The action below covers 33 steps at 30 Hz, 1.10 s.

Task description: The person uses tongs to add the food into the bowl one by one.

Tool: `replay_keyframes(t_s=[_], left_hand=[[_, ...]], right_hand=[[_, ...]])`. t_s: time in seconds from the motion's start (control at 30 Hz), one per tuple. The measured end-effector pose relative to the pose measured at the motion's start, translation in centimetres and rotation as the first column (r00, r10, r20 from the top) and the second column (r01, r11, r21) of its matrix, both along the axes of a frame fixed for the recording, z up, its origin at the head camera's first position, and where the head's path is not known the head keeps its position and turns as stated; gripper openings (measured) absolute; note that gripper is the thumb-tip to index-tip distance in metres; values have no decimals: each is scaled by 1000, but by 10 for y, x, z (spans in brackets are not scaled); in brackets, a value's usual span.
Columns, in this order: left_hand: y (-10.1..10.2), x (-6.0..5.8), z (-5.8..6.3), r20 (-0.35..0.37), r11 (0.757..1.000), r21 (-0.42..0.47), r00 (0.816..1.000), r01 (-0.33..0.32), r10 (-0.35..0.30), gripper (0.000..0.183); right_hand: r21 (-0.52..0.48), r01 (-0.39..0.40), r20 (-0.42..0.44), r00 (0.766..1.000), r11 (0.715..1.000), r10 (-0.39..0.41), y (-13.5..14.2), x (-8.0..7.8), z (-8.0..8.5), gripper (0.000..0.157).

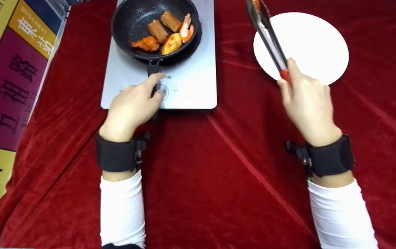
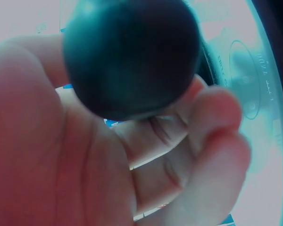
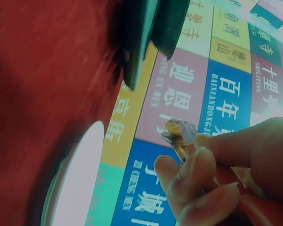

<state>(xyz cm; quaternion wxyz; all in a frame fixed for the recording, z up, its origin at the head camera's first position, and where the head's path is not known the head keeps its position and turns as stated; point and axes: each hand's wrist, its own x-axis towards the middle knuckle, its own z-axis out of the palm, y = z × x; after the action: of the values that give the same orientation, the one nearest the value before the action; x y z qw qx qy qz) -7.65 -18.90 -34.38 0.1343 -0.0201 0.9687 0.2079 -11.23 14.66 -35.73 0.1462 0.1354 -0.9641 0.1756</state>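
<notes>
My left hand [image 1: 132, 103] grips the handle [image 1: 153, 69] of a black frying pan [image 1: 135, 17]. In the left wrist view the dark, rounded handle end [image 2: 132, 61] lies over the palm with curled fingers [image 2: 217, 155] beyond it. Two brown ribbed pieces [image 1: 157, 31], an orange-brown piece like a chicken wing [image 1: 146, 44], a yellow slice [image 1: 172, 44] and a shrimp [image 1: 186, 29] lie in the pan. My right hand [image 1: 308, 100] holds tongs [image 1: 270, 38] with a red part near the fingers. An orange-brown thing [image 1: 258, 5] shows between their arms at the top edge.
The pan stands on a silver induction cooker [image 1: 194, 83]. A white round plate [image 1: 315, 48] lies on the red cloth [image 1: 211, 193], partly under the tongs in the head view. Colourful panels with Chinese characters [image 1: 14, 79] stand along the left side.
</notes>
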Motion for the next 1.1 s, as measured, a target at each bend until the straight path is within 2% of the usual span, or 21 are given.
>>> replay_keyframes(t_s=[0.27,0.57,1.1], left_hand=[[-1,0,0,5,1000,-6,1000,-4,4,45],[0,0,1,16,1000,-11,1000,-10,11,46],[-1,-1,0,-15,1000,-5,1000,-13,13,44]], right_hand=[[-40,-59,16,998,997,60,-34,-3,6,44],[-62,-126,-10,992,990,126,-68,-5,4,43],[-27,-236,20,971,971,236,-126,-12,-3,44]])
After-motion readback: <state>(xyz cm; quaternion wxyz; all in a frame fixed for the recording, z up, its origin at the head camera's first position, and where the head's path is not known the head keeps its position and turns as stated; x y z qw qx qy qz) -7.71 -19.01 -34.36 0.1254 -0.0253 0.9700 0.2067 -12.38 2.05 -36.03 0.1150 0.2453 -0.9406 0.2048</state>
